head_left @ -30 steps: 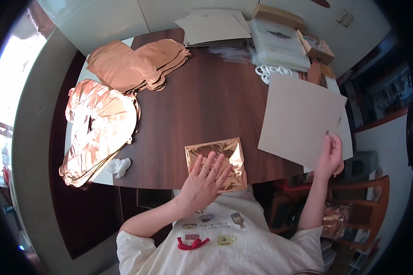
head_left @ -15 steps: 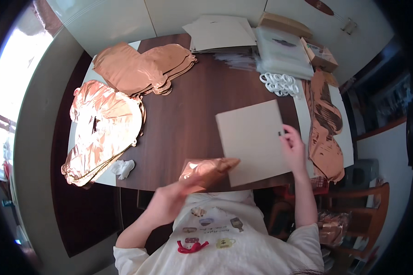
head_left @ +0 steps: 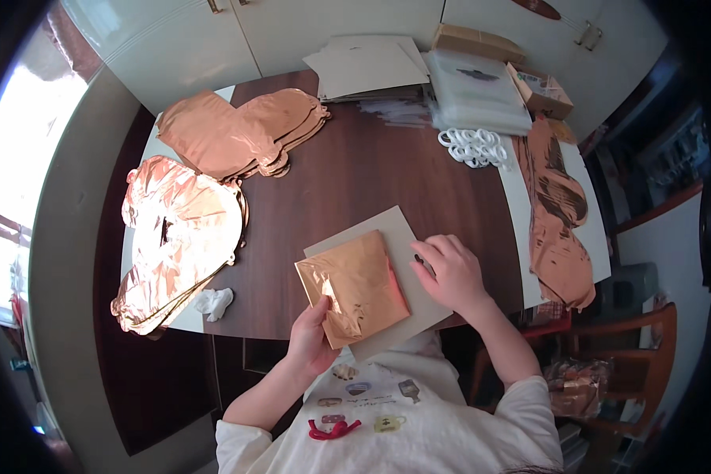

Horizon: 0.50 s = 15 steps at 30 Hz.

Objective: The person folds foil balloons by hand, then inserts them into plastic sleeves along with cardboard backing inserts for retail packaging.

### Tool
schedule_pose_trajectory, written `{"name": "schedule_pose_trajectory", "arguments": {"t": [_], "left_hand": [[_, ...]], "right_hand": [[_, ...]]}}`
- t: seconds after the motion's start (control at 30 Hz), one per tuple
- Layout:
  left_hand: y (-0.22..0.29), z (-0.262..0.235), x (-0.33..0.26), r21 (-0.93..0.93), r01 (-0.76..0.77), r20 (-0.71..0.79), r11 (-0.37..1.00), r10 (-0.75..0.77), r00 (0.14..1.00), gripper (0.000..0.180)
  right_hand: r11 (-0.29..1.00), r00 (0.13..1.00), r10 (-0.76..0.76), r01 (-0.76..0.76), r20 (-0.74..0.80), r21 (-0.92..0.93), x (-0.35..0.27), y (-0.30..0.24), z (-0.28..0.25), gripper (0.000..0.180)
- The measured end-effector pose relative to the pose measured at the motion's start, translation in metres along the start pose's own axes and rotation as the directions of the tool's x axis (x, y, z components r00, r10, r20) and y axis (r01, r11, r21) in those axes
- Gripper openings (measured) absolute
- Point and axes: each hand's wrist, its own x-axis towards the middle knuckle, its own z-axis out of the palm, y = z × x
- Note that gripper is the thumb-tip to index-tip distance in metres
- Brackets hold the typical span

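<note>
A folded copper-coloured foil balloon (head_left: pixel 363 276) forms a square packet in front of me. My left hand (head_left: pixel 314 336) grips its lower left corner, thumb on top. Beneath the packet is a grey cardboard sheet (head_left: pixel 430 308), turned at an angle and reaching over the table's near edge. A small dark slot shows near the sheet's right side. My right hand (head_left: pixel 454 272) is over that side, beside the slot, its thumb and forefinger apart and curved. The other fingers of that hand are partly hidden.
Copper foil balloons lie stacked at the left (head_left: pixel 178 229), far left (head_left: pixel 237 130) and right (head_left: pixel 553 213). White rings (head_left: pixel 472 148), clear plastic bags (head_left: pixel 482 99), an open box (head_left: pixel 541 91) and cardboard sheets (head_left: pixel 367 67) stand farther back. A crumpled white piece (head_left: pixel 212 303) lies near the left edge.
My left hand has brought the foil packet up and right, flat over the cardboard. The cardboard has shifted left and nearer and turned, with my right hand moving left alongside it.
</note>
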Motion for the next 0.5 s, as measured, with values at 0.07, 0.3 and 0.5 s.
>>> {"name": "schedule_pose_trajectory", "arguments": {"t": [0.07,0.3,0.5], "left_hand": [[-0.003,0.006,-0.001,-0.018,0.025,0.007,1.0,-0.025,1.0,0.038],[-0.022,0.021,-0.001,0.004,0.06,-0.019,0.998,-0.06,0.998,0.038],[-0.023,0.024,0.004,0.004,0.051,-0.007,0.999,-0.051,0.999,0.035]], "right_hand": [[0.942,0.948,-0.318,0.318,-0.02,0.104,0.008,0.005,-0.006,0.043],[0.872,0.871,-0.471,0.436,0.14,0.223,0.019,0.018,0.012,0.057],[0.869,0.897,-0.432,0.386,0.094,0.31,0.015,0.022,0.018,0.059]]}}
